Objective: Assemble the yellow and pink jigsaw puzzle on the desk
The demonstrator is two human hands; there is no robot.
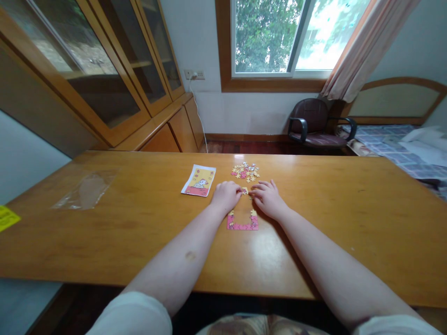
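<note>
My left hand [226, 196] rests on the table with its fingers closed at the left edge of a few small puzzle pieces [245, 190]. What its fingertips hold, if anything, is too small to make out. On the right of those pieces lies my right hand [268, 197], fingers spread and fingertips beside them. Nearer to me, joined pink and yellow pieces form a U-shaped puzzle border [242, 227]. A pile of loose yellow and pink pieces [245, 171] lies beyond my hands. Left of my left hand is a picture card [199, 180] with a white figure on yellow and pink.
A clear plastic bag [85, 190] lies on the wooden table [139, 232] at the left, and a yellow label [7, 217] shows at the far left edge. Beyond the table are a glass-door cabinet [118, 60], an armchair [314, 123] and a bed [401, 144].
</note>
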